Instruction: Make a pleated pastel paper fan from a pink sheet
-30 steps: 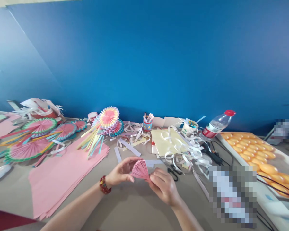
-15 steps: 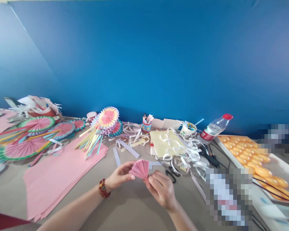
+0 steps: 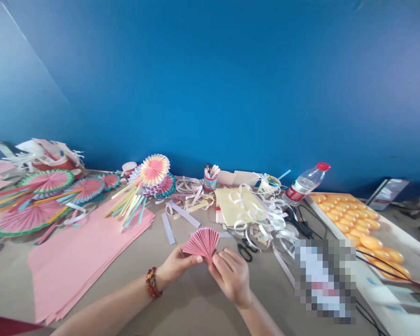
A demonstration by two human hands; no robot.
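A pleated pink paper fan [image 3: 202, 242] is spread between my two hands above the grey table. My left hand [image 3: 178, 265] grips its left side, with the thumb lying across the lower pleats. At the narrow gathered end, my right hand [image 3: 231, 275] pinches the paper between thumb and curled fingers. Black-handled scissors [image 3: 245, 251] lie just right of my right hand, their blades hidden. Beyond the fan are pale lilac paper strips [image 3: 185, 214]. Left of my left hand lies a stack of pink paper sheets [image 3: 80, 256].
Finished paper rosettes [image 3: 154, 170] with streamers stand at the back left, more rosettes [image 3: 31, 217] farther left. Curled white strips [image 3: 259, 210] cover yellow paper [image 3: 231, 205]. A water bottle [image 3: 306, 184], a pen cup [image 3: 210, 179] and a tray of orange balloon-like pieces [image 3: 367, 241] stand around.
The pink fan has opened wider, its left edge swinging left and down with my left hand. My right hand keeps its pinch at the base. The view has shifted slightly to the right.
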